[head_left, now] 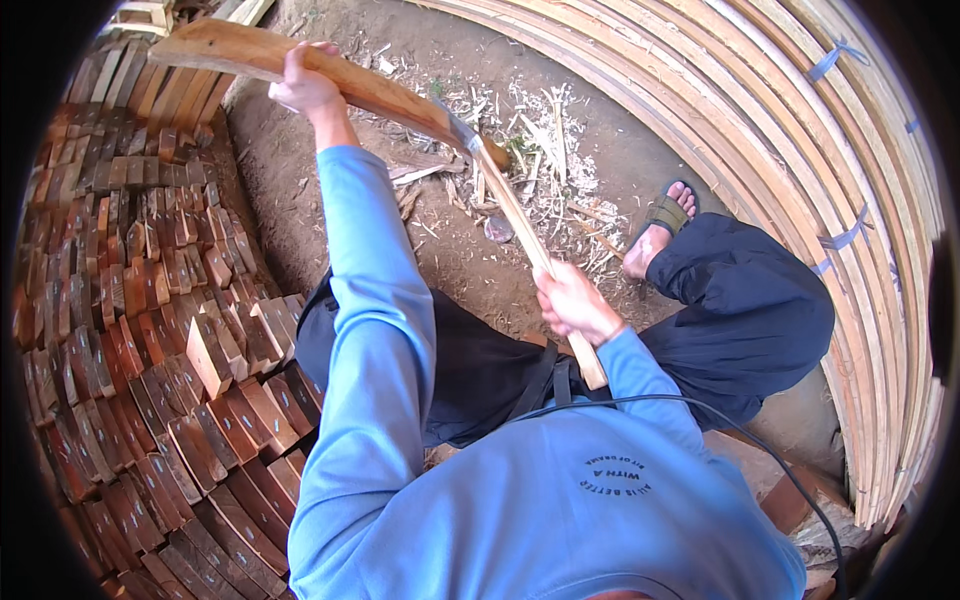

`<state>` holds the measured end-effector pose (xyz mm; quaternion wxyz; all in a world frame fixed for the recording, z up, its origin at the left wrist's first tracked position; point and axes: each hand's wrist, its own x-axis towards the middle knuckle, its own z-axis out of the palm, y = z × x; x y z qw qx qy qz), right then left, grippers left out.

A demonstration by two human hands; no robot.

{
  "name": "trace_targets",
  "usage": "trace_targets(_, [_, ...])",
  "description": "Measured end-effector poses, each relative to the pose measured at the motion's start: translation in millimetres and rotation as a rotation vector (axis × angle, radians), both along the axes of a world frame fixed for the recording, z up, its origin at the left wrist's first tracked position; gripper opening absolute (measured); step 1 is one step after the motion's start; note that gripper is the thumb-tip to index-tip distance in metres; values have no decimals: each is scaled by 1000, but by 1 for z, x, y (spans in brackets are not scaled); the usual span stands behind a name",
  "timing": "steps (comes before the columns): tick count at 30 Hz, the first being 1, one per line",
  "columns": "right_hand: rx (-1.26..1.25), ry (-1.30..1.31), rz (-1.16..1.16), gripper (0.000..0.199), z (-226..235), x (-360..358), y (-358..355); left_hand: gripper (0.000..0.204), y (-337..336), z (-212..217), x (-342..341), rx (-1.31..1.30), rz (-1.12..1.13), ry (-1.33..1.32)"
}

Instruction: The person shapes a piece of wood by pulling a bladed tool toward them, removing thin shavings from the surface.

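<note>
At the upper left, my left hand (308,88) grips a long, curved wooden board (215,48) near its middle, fingers wrapped over it. The board slants down toward the wood chips on the ground. My right hand (578,303) is closed around the pale wooden handle of an axe (518,213), close to the handle's lower end. Its small metal head (463,134) is at the board's lower end; whether the edge is cutting in cannot be made out.
Stacked wooden blocks (160,290) fill the left side. Long, bent wooden strips (800,130), tied with blue bands, curve along the right. Wood chips and shavings (555,160) litter the dirt ground. My sandaled foot (662,222) is right of them. A black cable (740,415) crosses my shirt.
</note>
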<state>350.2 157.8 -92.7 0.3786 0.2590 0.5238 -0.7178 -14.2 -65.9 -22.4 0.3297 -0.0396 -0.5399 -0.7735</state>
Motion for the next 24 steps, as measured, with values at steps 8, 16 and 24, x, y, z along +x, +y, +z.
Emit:
trace_targets(8, [31, 34, -1, 21, -14, -4, -9, 24, 11, -5, 4, -27, -24, 24])
trace_targets(16, [14, 49, -1, 15, -23, -11, -20, 24, 4, -6, 15, -6, 51, -14])
trace_targets(24, [33, 11, -4, 17, -8, -5, -25, 26, 6, -3, 15, -79, 100, -14])
